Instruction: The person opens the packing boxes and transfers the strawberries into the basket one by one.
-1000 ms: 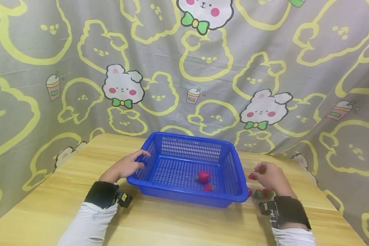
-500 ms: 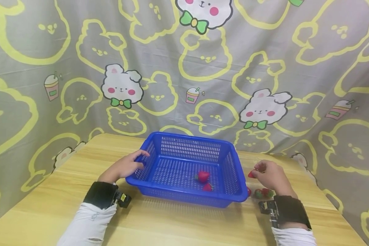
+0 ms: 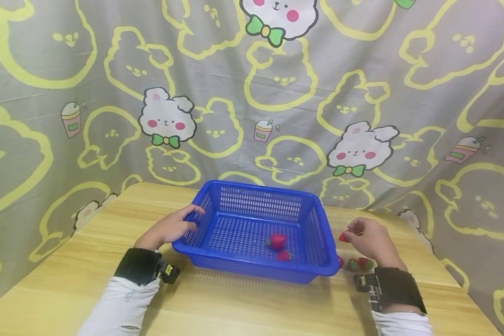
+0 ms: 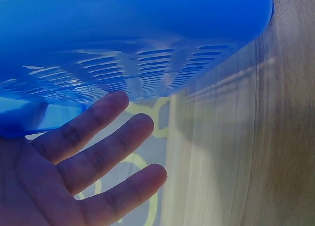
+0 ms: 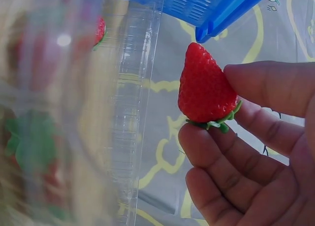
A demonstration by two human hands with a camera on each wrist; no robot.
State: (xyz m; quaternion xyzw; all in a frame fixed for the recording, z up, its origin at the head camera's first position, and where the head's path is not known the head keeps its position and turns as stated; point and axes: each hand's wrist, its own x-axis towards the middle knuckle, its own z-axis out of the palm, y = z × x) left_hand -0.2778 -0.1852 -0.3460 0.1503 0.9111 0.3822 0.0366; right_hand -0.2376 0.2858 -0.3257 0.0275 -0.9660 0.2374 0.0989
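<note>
A blue plastic basket [image 3: 252,275] with slotted walls stands on the table, and two red strawberries [image 3: 278,241] lie inside it. My left hand [image 3: 174,227] grips the basket's left rim. Its thumb and one finger reach over the edge, while three fingers [image 4: 106,157] extend beneath the rim on the outside, fairly straight. To the right of the basket, my right hand [image 3: 369,240] pinches a strawberry [image 5: 205,85] between thumb and fingers, tip pointing away, green leaves towards the fingers. A clear plastic box [image 5: 140,108] holding more strawberries sits below that hand.
More strawberries [image 3: 363,263] show beside the basket's right end, partly under the right forearm. The wooden table [image 3: 235,312] meets a patterned grey curtain [image 3: 227,70] at its back and sides. Both wrists carry black straps with cameras.
The right hand has risen very slightly with the strawberry in its fingers. The left hand and basket have stayed in place.
</note>
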